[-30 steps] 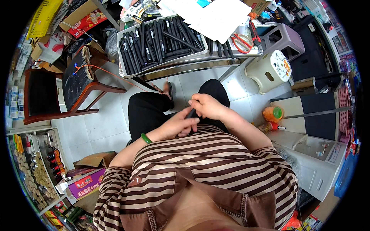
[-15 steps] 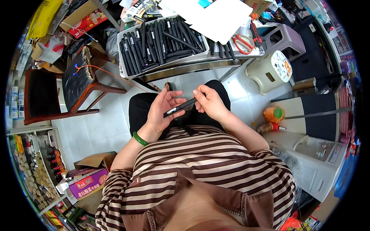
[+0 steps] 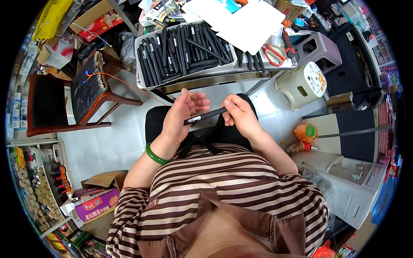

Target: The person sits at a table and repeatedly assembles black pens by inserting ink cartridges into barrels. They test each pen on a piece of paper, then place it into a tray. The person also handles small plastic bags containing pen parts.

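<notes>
1. The pen bridges the gap between your left hand and your right hand, barring a straight pass there.
2. Ahead, you have open space up to the table, whose front edge stands beyond your knees.
3. Above that edge, the tray is packed with black pens, leaving you little finger room.
4. Right of it, loose pens, scissors and papers crowd your reach.
5. On your left, the chair and orange cord obstruct a low sweep.
6. On your right, a gap separates your knees from the cream stool.
</notes>
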The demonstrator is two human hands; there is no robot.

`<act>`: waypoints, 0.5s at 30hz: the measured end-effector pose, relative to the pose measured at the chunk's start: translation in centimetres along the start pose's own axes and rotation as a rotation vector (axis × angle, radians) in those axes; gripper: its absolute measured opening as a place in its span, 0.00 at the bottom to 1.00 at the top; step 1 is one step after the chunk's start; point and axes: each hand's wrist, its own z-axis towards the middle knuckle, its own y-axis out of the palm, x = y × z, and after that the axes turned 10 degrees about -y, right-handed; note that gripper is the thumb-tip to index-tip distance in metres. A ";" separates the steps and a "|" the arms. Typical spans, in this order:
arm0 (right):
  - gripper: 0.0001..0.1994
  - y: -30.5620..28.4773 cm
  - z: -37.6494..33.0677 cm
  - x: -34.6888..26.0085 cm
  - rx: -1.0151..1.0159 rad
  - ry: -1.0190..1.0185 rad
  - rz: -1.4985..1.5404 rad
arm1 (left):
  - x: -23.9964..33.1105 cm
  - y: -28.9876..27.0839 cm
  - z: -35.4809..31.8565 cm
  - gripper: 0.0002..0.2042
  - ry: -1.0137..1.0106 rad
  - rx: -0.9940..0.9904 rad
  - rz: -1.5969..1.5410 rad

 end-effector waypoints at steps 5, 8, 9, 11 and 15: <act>0.11 -4.9 0.3 -0.4 0.368 -0.154 -0.037 | -0.5 -1.7 0.0 0.22 0.008 0.110 -0.017; 0.12 -9.3 0.0 -1.3 0.584 -0.290 -0.090 | -1.7 -3.2 -0.2 0.17 -0.054 0.112 0.031; 0.12 -10.3 -0.2 -1.5 0.639 -0.328 -0.081 | -2.0 -3.6 -0.3 0.16 -0.081 0.113 0.063; 0.13 -11.9 0.2 -1.4 0.733 -0.402 -0.034 | -2.5 -3.9 -0.4 0.12 -0.107 0.084 0.043; 0.16 -12.5 2.1 -0.8 0.786 -0.415 -0.457 | -3.0 -4.3 -0.5 0.09 -0.131 0.058 0.071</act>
